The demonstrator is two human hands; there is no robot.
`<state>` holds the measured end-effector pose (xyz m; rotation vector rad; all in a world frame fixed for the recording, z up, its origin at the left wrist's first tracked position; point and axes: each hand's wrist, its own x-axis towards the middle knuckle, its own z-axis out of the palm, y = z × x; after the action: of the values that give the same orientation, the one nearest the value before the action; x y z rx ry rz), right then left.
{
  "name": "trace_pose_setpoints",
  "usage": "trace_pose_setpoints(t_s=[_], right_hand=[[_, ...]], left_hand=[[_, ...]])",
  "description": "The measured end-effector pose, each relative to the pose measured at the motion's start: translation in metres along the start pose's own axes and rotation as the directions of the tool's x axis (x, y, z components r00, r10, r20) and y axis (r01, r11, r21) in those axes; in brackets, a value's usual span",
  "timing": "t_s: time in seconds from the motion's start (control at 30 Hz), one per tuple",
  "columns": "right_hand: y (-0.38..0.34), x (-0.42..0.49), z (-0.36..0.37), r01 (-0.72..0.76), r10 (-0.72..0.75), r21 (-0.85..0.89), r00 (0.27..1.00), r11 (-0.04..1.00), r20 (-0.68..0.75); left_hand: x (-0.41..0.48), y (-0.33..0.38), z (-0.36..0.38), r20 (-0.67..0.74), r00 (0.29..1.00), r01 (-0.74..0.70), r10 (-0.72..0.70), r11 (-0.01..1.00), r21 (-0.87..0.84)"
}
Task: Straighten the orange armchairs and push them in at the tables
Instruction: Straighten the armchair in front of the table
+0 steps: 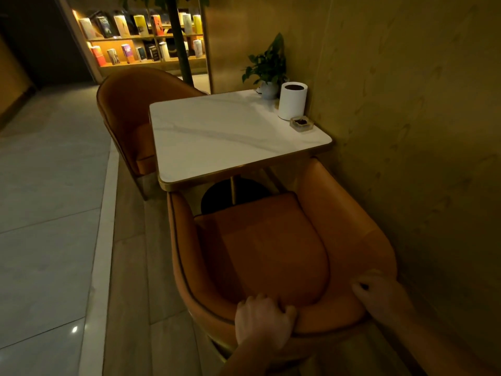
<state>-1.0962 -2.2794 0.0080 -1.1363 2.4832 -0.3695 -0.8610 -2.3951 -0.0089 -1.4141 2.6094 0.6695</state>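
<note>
A yellowish wall (406, 104) fills the right side; a pale tiled floor (48, 213) spreads to the left, with a lit bookshelf (141, 42) at the far end; a square white marble table (217, 131) with a gold rim stands against the wall. The near armchair (271, 253), orange, sits at the table's near edge, just beside the wall, facing the table; its arm tips reach the table's rim, while the seat cushion lies almost wholly outside it, in front of the dark pedestal base. The far armchair (127, 104) stands at the table's opposite left side, turned at an angle, its seat partly hidden by the tabletop. The left hand (263, 318) grasps the top of the near armchair's backrest, fingers curled over the rim; the right hand (379, 294) grasps the same rim further to the right, its fingers hooked over the edge. On the table's wall side stand a small potted plant (268, 66), a white cylinder (292, 101) with a dark top just beside it, and a glass ashtray (301, 123) close in front of the cylinder.
</note>
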Motion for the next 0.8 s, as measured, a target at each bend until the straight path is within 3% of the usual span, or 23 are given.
trace_pose_setpoints(t_s=[0.53,0.7,0.8], right_hand=[[0.001,0.005,0.006,-0.035,0.036,-0.048,0.999,0.998,0.003],[-0.03,-0.009,-0.004,0.041,-0.039,-0.039,0.997,0.998,0.065],[-0.078,-0.039,-0.013,0.134,-0.134,-0.031,0.991,0.99,0.007]], left_hand=[[-0.006,-0.004,0.003,-0.015,1.0,0.02,-0.021,0.999,-0.045],[-0.016,-0.009,-0.017,0.096,0.995,-0.011,0.024,0.992,-0.129],[-0.042,-0.025,-0.051,0.031,0.997,-0.069,0.072,0.994,-0.09]])
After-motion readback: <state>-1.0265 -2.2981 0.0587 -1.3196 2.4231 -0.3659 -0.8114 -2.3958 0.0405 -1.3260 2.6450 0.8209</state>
